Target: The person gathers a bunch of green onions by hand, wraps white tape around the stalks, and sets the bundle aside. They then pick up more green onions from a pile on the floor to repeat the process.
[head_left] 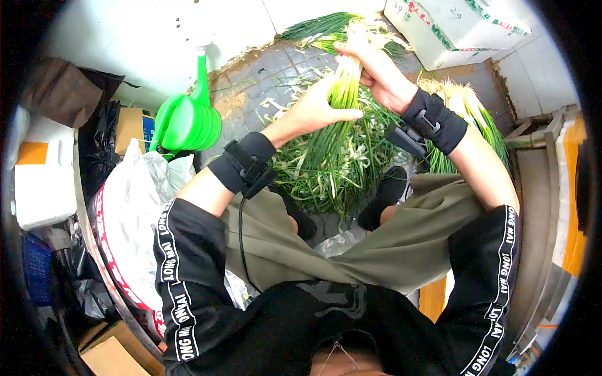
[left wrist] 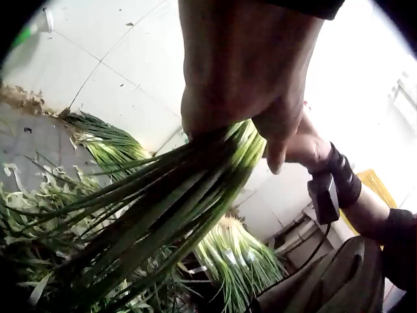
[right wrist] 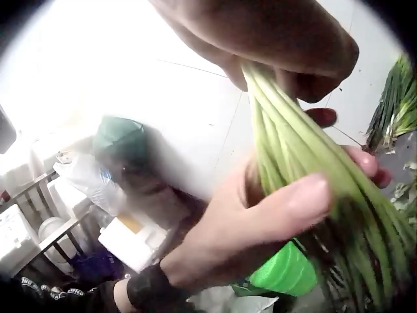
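Grey floor tiles (head_left: pixel 258 67) below a white wall (head_left: pixel 241 28) carry a heap of scallion leaves (head_left: pixel 332 178). Above it is a bunch of scallions (head_left: pixel 345 88): the right hand's (head_left: pixel 378 72) fingers curl around its pale end, while the left hand (head_left: pixel 310 108) encircles the stalks lower down, thumb across the front, fingertips emerging opposite.

The scallion bunch (head_left: pixel 345 88) is held aloft, pale stems (right wrist: pixel 287 124) gathered together. Its dark green leaves (left wrist: pixel 163 189) fan downward.
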A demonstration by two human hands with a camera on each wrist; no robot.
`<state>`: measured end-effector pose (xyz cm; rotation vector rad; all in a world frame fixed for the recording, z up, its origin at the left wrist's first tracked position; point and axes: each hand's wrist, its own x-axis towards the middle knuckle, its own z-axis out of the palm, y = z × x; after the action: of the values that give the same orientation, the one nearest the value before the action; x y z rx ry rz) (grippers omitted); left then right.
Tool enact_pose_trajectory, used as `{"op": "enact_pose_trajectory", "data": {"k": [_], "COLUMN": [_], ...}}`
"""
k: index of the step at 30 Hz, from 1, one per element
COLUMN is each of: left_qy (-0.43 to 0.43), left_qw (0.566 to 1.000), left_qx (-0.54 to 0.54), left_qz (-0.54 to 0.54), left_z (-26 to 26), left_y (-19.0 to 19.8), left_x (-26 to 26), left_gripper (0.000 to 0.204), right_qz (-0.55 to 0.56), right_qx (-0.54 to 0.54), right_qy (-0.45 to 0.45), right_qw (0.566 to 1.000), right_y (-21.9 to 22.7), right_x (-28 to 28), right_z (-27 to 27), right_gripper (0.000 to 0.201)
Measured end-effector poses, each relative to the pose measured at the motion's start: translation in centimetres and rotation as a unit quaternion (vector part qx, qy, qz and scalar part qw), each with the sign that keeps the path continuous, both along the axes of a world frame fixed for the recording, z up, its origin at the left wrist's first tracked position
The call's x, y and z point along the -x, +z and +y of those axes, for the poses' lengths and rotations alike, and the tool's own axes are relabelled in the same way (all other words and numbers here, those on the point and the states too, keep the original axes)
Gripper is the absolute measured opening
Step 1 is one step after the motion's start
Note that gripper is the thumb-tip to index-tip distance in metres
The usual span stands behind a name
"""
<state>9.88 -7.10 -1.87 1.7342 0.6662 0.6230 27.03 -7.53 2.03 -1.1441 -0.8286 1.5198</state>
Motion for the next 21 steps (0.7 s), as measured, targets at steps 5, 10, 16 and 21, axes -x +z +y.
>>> {"op": "enact_pose_trajectory", "data": {"k": [5,10,16,21], "left_qy": [-0.02,0.002,-0.005,0.013], "left_qw": [0.988,0.989,0.998,0.992], "left_qx": [0.151,0.147,0.049,0.03], "left_qz": [0.003,0.005,0.025,0.124], "left_z": [0.8,1.4,2.0,2.5], "left_y": [-1.1,-0.2,-1.4,-2.4], "left_x": [0.1,0.2,0.4,1.3], "left_gripper": [0.047,0.039,0.034,0.042], "right_qz": [0.024,0.055,0.072,0.132], "right_qx": [-0.018,-0.059,0.014,-0.065], "right_qy": [-0.01,0.021,-0.026,-0.055], "right_qw": [1.0,0.997,0.997,0.988], "right_y": [0.6,0.4,-0.5,-0.1], "right_x": [1.0,-0.9,-2.0,-4.4], "right_z": [1.2,2.6,3.1,3.8], "right_gripper": [0.024,0.018,0.013,0.009]}}
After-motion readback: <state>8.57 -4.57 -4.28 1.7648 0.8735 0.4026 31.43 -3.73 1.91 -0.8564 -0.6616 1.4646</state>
